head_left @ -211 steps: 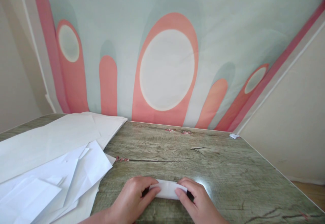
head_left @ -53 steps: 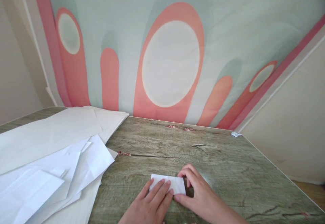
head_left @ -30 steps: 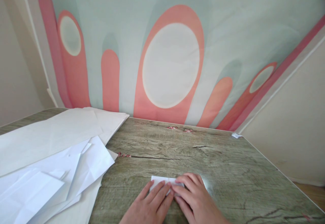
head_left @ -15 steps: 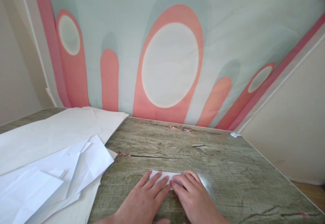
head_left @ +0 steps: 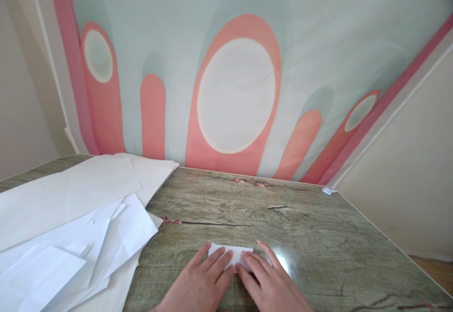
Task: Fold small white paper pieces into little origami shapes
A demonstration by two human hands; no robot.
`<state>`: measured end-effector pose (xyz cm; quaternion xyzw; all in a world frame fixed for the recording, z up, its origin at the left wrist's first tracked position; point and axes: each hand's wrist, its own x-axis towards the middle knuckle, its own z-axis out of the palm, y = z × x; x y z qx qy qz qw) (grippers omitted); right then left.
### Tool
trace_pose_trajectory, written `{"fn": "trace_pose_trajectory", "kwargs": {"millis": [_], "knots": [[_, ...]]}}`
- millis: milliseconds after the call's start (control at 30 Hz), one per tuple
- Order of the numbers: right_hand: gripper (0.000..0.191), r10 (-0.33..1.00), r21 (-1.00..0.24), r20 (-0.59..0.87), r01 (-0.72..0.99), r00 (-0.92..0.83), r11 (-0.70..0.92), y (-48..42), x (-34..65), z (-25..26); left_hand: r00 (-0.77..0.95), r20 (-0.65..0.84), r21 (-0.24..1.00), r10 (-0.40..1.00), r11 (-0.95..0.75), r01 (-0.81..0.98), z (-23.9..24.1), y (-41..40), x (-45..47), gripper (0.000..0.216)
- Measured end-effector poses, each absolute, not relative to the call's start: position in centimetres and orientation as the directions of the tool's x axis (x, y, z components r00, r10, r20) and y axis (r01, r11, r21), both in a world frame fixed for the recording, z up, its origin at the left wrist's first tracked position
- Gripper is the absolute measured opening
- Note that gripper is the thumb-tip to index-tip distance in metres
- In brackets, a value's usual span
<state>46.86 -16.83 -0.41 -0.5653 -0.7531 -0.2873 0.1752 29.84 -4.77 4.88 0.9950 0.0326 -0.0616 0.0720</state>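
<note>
A small white piece of paper [head_left: 236, 254] lies on the wood-patterned table [head_left: 283, 227] near its front. It looks folded, though my fingers cover much of it. My left hand [head_left: 203, 279] rests on the paper's left part, fingers stretched out and pressing flat. On the right part lie the fingertips of my right hand [head_left: 267, 279], its fingers spread, the outermost one lifted beyond the paper's right edge. The two hands almost meet at the near edge of the paper.
Several loose and folded white sheets [head_left: 130, 227] lie at the left on a stack of larger off-white sheets [head_left: 88, 180]. A small white scrap [head_left: 329, 191] sits at the far right corner. Behind the table hangs a patterned backdrop [head_left: 170, 33].
My right hand's fingers have spread and slid slightly left, exposing the paper's right end. The whole scene sits a little lower as the camera tilted.
</note>
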Motion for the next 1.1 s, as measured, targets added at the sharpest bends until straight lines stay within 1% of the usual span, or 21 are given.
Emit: {"fn": "trace_pose_trajectory", "kwargs": {"millis": [133, 267, 333, 433, 500, 600, 733, 867, 933, 1000, 1067, 1100], "knots": [[0.019, 0.769, 0.239, 0.57, 0.954, -0.29, 0.183, -16.8, 46.8, -0.6, 0.995, -0.08, 0.097, 0.058, -0.993, 0.066, 4.6, -4.9, 29.9, 0.056], [0.019, 0.757, 0.243, 0.589, 0.955, -0.283, 0.168, -16.8, 46.7, -0.8, 0.994, -0.014, 0.07, 0.104, -0.992, 0.105, 3.4, -5.2, 30.0, 0.055], [0.02, 0.747, 0.251, 0.596, 0.952, -0.296, 0.176, -16.8, 46.7, -0.9, 0.986, 0.058, 0.023, 0.155, -0.988, 0.154, 2.5, -5.4, 29.7, 0.054], [0.021, 0.738, 0.245, 0.607, 0.953, -0.296, 0.18, -16.7, 46.7, -1.0, 0.973, 0.111, -0.06, 0.203, -0.976, 0.21, 1.1, -5.5, 29.0, 0.056], [0.02, 0.738, 0.244, 0.608, 0.953, -0.294, 0.179, -16.7, 46.7, -0.9, 0.971, 0.121, -0.095, 0.207, -0.971, 0.219, 0.5, -5.6, 28.4, 0.053], [0.022, 0.734, 0.236, 0.614, 0.955, -0.29, 0.179, -16.7, 46.7, -0.8, 0.977, 0.109, -0.104, 0.184, -0.975, 0.195, 0.1, -5.6, 27.6, 0.05], [0.027, 0.721, 0.226, 0.633, 0.958, -0.282, 0.177, -16.7, 46.6, -0.7, 0.958, 0.106, -0.135, 0.267, -0.951, 0.279, 0.5, -6.0, 27.5, 0.051], [0.026, 0.716, 0.245, 0.639, 0.957, -0.281, 0.157, -16.8, 46.5, -0.8, 0.938, 0.123, -0.127, 0.324, -0.932, 0.339, 1.5, -6.2, 28.0, 0.049], [0.026, 0.716, 0.276, 0.629, 0.948, -0.303, 0.158, -16.8, 46.5, -1.0, 0.949, 0.116, -0.118, 0.294, -0.944, 0.308, 1.6, -6.2, 28.4, 0.045], [0.027, 0.739, 0.283, 0.603, 0.946, -0.302, 0.156, -17.0, 46.6, -1.2, 0.976, 0.097, -0.109, 0.193, -0.973, 0.204, 1.4, -6.2, 28.6, 0.036], [0.026, 0.774, 0.245, 0.574, 0.958, -0.268, 0.149, -17.2, 46.7, -1.4, 0.993, 0.09, -0.108, 0.077, -0.99, 0.087, 0.8, -6.2, 28.8, 0.03], [0.025, 0.79, 0.218, 0.562, 0.965, -0.246, 0.145, -17.3, 46.8, -1.5, 0.995, 0.092, -0.11, 0.044, -0.992, 0.054, 0.5, -6.2, 28.8, 0.031]]}}
